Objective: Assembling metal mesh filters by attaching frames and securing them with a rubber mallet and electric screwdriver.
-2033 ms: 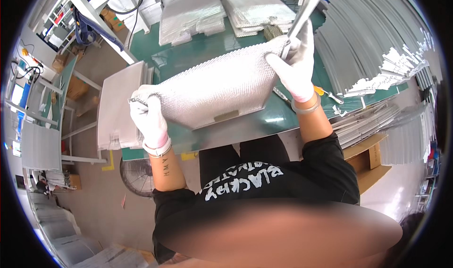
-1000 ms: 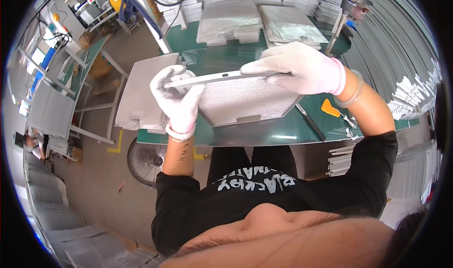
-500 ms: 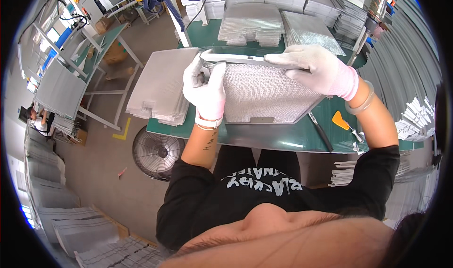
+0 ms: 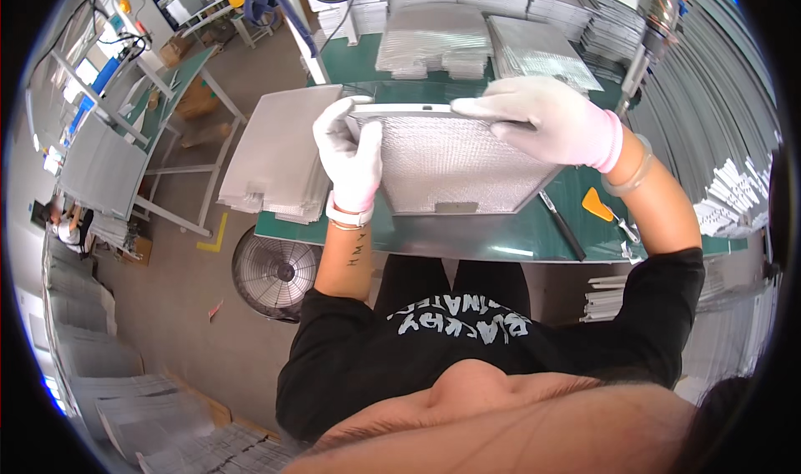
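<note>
A rectangular metal mesh filter panel with a bright frame lies flat on the green workbench in front of me. My left hand, in a white glove, grips its left edge near the far corner. My right hand, also gloved, presses down on the far right part of its frame. A stack of similar mesh panels sits just left of my left hand.
More mesh panels are piled at the back of the bench. A black tool and an orange-handled scraper lie to the right. A hanging power screwdriver is upper right. A floor fan stands below the bench.
The panel, held up and tilted two seconds ago, has been turned and lowered flat onto the bench. Both hands moved to its far edge.
</note>
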{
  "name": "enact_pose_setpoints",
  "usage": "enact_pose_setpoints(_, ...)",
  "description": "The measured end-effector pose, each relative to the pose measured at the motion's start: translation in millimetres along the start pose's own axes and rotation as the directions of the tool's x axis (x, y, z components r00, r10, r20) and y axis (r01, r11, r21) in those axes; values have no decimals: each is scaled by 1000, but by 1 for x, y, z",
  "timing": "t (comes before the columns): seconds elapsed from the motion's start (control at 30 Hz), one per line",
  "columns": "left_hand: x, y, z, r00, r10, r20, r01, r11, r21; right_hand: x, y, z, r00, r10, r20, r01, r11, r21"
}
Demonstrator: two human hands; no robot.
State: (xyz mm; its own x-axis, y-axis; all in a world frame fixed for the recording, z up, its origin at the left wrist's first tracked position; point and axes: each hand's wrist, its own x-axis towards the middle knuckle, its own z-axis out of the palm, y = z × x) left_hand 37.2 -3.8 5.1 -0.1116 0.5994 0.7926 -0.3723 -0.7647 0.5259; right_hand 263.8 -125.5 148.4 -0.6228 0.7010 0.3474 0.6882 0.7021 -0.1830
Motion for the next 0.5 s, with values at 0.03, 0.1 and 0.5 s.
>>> enact_pose_setpoints(0.03, 2, -1, 3, 999, -14, 30, 13, 999, 34, 0, 0, -1, 1000, 25, -5, -26, 1000, -5)
enact_pose_setpoints(0.1, -1, -3, -11, 989, -117, 89, 99, 978, 184, -5, 0, -3, 990, -108, -95, 86, 973, -214)
enact_pose_setpoints(0.5, -7, -11, -15, 999, 4, 39, -5, 1000, 28, -333, 52, 168, 456, 868, -198, -868, 384, -315)
